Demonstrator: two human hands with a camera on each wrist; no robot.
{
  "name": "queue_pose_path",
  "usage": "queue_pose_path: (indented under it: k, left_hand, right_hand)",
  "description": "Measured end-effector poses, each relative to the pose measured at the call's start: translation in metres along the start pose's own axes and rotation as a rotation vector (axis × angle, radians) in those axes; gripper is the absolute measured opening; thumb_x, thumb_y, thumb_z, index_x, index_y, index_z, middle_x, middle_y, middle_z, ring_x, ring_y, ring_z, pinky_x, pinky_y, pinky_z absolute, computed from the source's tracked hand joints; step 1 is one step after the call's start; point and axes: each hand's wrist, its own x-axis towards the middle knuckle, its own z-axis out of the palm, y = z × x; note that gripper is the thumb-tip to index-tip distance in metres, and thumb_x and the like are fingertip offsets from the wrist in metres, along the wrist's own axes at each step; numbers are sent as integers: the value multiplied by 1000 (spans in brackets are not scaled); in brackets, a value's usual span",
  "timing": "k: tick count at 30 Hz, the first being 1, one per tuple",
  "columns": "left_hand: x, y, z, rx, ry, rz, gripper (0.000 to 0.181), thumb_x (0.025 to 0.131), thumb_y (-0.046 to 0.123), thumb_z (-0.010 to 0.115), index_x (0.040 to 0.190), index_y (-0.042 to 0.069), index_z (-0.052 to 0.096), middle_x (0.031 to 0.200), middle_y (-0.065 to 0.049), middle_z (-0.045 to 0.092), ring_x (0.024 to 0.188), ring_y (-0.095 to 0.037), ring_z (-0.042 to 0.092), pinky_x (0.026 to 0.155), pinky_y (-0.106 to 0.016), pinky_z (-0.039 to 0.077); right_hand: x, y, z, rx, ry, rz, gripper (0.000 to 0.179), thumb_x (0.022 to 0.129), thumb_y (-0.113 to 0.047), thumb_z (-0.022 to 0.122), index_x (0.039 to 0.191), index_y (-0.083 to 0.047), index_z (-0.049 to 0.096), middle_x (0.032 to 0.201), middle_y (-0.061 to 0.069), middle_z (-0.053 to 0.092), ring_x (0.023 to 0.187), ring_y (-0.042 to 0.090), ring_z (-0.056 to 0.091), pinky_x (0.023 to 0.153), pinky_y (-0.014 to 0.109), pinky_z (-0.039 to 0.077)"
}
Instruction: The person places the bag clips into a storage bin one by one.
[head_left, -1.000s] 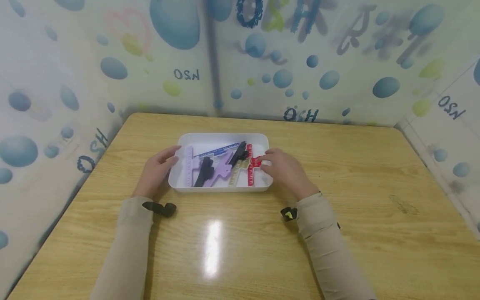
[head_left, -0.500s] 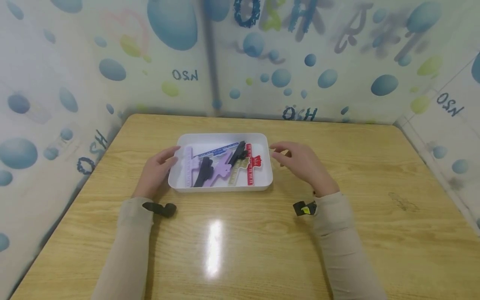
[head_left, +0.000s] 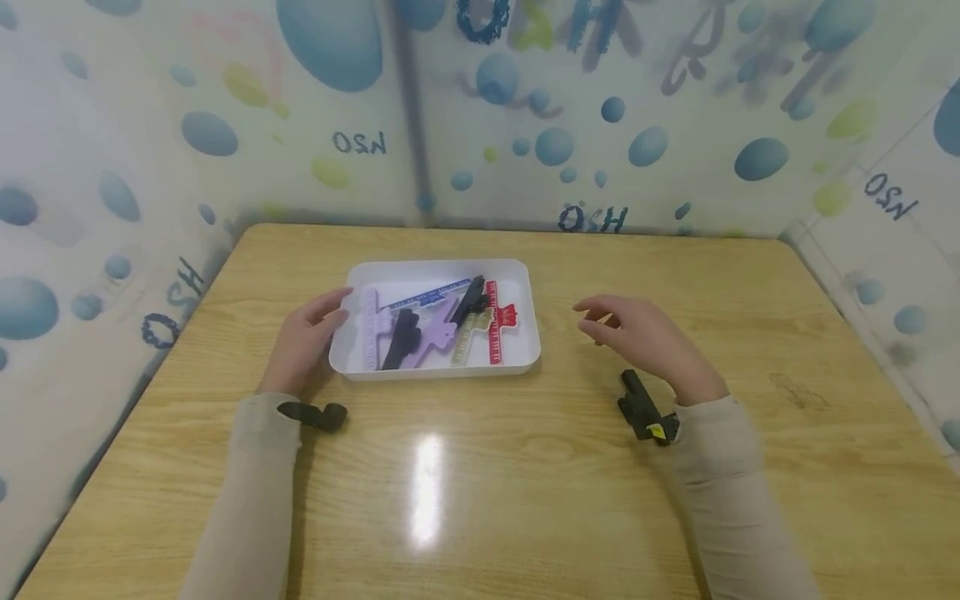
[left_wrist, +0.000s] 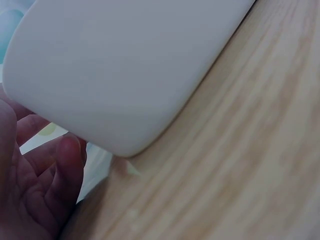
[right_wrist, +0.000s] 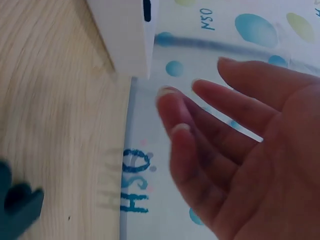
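Observation:
A white tray (head_left: 495, 372) holds several flat plastic clips with ruler markings. Among them are a red clip (head_left: 494, 333) at the right end, a beige clip (head_left: 463, 346), a purple clip (head_left: 435, 339) and a blue clip (head_left: 416, 297). Two black clips (head_left: 400, 342) and a pale lilac clip (head_left: 371, 333) lie there too. My left hand (head_left: 303, 342) rests at the tray's left end, fingertips right at the rim; in the left wrist view its fingers are partly behind the tray wall (left_wrist: 125, 75). To the right of the tray, my right hand (head_left: 645, 333) holds nothing, its fingers loosely bent.
The wooden table (head_left: 525, 483) meets a patterned wall (head_left: 465, 125) at the back and at both sides. Black camera mounts (head_left: 645, 408) sit at both wrists. A dark scribble (head_left: 798, 390) marks the table's right side.
My right hand has drawn away from the red clip and moved right, off the tray. My left hand has stayed at the tray's left end. The head view has shifted slightly.

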Motion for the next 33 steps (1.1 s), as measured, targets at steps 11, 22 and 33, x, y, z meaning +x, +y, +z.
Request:
queue_pose_path:
  k: [11, 22, 33]
  left_hand:
    - [-1, 0, -2, -9, 6, 3, 39, 90, 38, 49, 128, 30, 49, 135, -2, 42, 122, -20, 35, 98, -42, 29]
    - [0, 1, -1, 14, 2, -6, 42, 89, 43, 49, 128, 31, 48, 135, -2, 41, 123, -20, 34, 99, -43, 28]
    - [1, 1, -1, 15, -20, -38, 44, 89, 46, 47, 129, 31, 47, 137, -2, 39, 125, -20, 32, 100, -44, 27]
  right_hand:
    - [-19, 32, 2, -47, -246, 58, 37, 87, -29, 58, 120, -12, 54, 96, 2, 58, 79, 14, 55, 69, 35, 46]
    - [-26, 39, 6, 46, -374, 164, 26, 84, -31, 62, 102, -14, 58, 59, 3, 53, 50, 17, 48, 51, 31, 41]
    - [-23, 40, 15, 115, -410, 261, 15, 82, -28, 64, 84, -13, 62, 57, 6, 58, 51, 20, 58, 50, 32, 49]
